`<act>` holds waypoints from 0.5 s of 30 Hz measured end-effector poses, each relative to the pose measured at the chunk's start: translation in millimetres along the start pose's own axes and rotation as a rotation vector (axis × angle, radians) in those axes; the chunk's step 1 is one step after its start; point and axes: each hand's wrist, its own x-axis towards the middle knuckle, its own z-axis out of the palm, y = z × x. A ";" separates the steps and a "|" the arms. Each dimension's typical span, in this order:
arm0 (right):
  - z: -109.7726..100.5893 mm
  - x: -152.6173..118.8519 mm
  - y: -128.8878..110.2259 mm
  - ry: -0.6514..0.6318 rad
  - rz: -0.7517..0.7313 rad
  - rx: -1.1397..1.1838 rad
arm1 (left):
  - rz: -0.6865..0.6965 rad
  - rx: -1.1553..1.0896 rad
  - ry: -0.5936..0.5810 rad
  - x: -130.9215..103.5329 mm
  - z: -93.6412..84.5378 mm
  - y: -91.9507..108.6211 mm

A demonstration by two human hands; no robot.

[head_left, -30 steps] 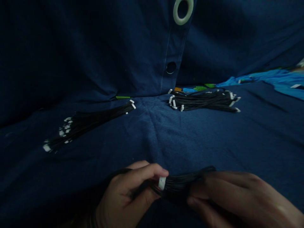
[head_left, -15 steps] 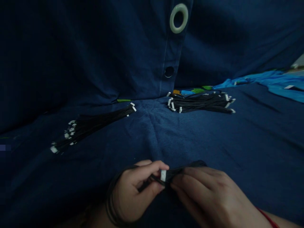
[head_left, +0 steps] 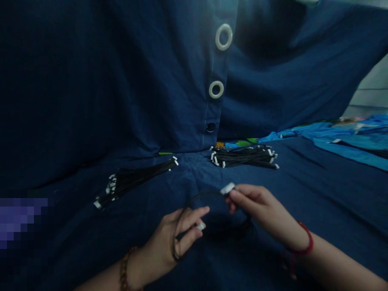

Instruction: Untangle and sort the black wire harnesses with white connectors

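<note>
My right hand (head_left: 247, 198) pinches a white connector (head_left: 227, 188) at one end of a thin black cable (head_left: 206, 194). The cable arcs leftward and loops round my left hand (head_left: 178, 232). A second white connector (head_left: 201, 226) sits between the thumb and fingers of my left hand, which are closed on it. Dark strands, blurred, show below my right hand. Beyond the hands, a bundle of black cables with white ends (head_left: 136, 176) lies at the left and another bundle (head_left: 245, 157) at the right.
Dark blue cloth (head_left: 303, 210) covers the surface and hangs behind as a curtain with pale rings (head_left: 216, 89). Light blue fabric (head_left: 327, 141) lies at the right, with black cable on it. A purple pixelated patch shows at the left edge.
My hands have moved apart, the right one up and away with a connector. The cable between them is now drawn into an arc. The view has tilted upward, showing more of the curtain.
</note>
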 end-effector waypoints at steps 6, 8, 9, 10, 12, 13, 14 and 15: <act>-31.1 17.7 -13.8 0.420 -0.191 0.495 | -0.514 -0.522 0.242 11.5 -4.1 11.3; -32.4 18.3 -35.6 0.418 -0.183 0.583 | -0.743 -0.751 0.043 14.8 4.4 16.7; -31.7 19.6 -48.1 0.400 -0.167 0.613 | -0.821 -0.831 -0.087 15.2 10.7 20.5; -30.2 22.3 -60.1 0.377 -0.147 0.637 | -0.868 -0.874 -0.210 14.7 18.1 25.1; -24.7 33.0 -77.7 0.333 -0.117 0.668 | -0.888 -0.884 -0.345 11.8 34.9 37.1; -20.0 40.7 -80.9 0.318 -0.109 0.676 | -0.869 -0.880 -0.372 9.9 43.3 44.4; -13.4 49.1 -79.6 0.308 -0.105 0.678 | -0.834 -0.879 -0.386 8.2 51.0 52.1; -4.7 57.3 -73.8 0.301 -0.104 0.675 | -0.792 -0.886 -0.428 6.9 57.6 60.0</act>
